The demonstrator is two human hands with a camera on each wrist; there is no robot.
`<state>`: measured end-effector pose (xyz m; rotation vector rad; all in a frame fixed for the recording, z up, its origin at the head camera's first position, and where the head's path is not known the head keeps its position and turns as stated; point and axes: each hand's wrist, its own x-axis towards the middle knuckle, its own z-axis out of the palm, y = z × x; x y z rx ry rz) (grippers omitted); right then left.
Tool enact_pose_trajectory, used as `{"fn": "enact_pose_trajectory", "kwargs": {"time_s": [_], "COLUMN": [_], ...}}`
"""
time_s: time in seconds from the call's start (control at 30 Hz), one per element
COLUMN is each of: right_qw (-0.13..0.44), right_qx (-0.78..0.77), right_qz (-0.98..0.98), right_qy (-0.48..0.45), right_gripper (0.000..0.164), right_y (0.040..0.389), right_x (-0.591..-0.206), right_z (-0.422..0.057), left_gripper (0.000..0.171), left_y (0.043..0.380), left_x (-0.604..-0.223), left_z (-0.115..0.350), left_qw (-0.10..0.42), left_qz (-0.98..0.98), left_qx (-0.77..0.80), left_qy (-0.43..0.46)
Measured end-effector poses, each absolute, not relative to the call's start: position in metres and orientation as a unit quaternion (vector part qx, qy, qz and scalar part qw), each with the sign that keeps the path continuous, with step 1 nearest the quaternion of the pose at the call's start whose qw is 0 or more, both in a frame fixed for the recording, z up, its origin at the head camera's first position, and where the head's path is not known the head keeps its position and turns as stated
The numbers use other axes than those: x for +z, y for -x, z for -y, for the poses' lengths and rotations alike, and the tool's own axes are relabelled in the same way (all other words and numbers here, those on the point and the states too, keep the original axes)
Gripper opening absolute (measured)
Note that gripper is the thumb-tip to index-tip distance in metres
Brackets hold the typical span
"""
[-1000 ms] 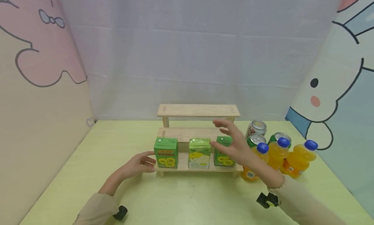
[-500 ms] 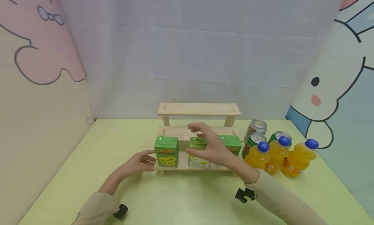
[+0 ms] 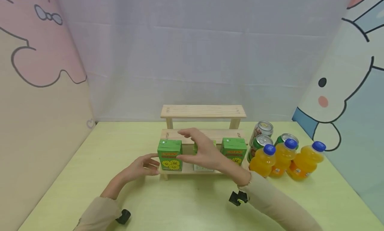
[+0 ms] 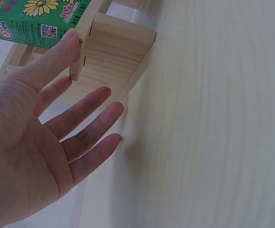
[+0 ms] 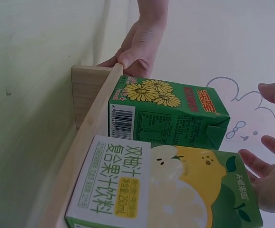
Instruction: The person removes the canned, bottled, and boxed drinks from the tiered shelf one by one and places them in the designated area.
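Note:
A stepped wooden shelf (image 3: 204, 111) stands at the back of the table, with three juice cartons on its lowest step. The left carton (image 3: 170, 147) and right carton (image 3: 234, 145) are green with yellow flowers. Between them, a pale green and yellow fruit juice carton (image 5: 175, 190) is mostly hidden behind my right hand in the head view. My right hand (image 3: 204, 153) hovers before it, thumb and fingers spread, fingertips close to the left carton. My left hand (image 4: 37, 137) has its thumb on the lowest step's left end, other fingers loosely extended beside it.
To the right of the shelf stand three orange drink bottles (image 3: 262, 162) with blue caps. Behind them are three cans, one of them silver (image 3: 264, 128). A white curtain (image 3: 180, 57) hangs behind the table, and printed walls flank both sides.
My right hand has moved left from the right carton, past the middle one, toward the left carton. The left hand stays at the shelf's end.

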<state>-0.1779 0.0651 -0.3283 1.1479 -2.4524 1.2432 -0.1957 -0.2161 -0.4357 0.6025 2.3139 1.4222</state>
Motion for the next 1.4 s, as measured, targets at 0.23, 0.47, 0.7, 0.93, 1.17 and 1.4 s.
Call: {"fn": "enact_pose_trajectory", "kwargs": {"time_s": [0.23, 0.47, 0.7, 0.93, 1.17, 1.4], "right_qw": [0.074, 0.042, 0.026, 0.04, 0.051, 0.048], "right_qx": [0.346, 0.293, 0.25, 0.22, 0.24, 0.255], "right_qz": [0.844, 0.873, 0.886, 0.885, 0.876, 0.871], "right_qy": [-0.402, -0.386, -0.389, -0.409, -0.416, -0.417], "right_gripper": [0.061, 0.055, 0.052, 0.037, 0.035, 0.034], "right_y": [0.184, 0.184, 0.185, 0.188, 0.189, 0.189], "right_x": [-0.328, -0.325, -0.325, -0.327, -0.329, -0.328], "right_z": [-0.051, -0.044, -0.038, -0.034, -0.035, -0.034], "left_gripper": [0.07, 0.07, 0.069, 0.069, 0.069, 0.068], "left_y": [0.196, 0.195, 0.196, 0.196, 0.195, 0.194], "left_x": [-0.435, -0.433, -0.434, -0.436, -0.435, -0.434], "left_z": [0.215, 0.214, 0.215, 0.216, 0.216, 0.215], "left_qw": [0.183, 0.184, 0.182, 0.184, 0.183, 0.182], "left_qz": [-0.816, -0.816, -0.819, -0.816, -0.816, -0.815], "left_qx": [0.506, 0.506, 0.502, 0.505, 0.505, 0.507], "left_qy": [-0.211, -0.21, -0.212, -0.213, -0.214, -0.212]}}
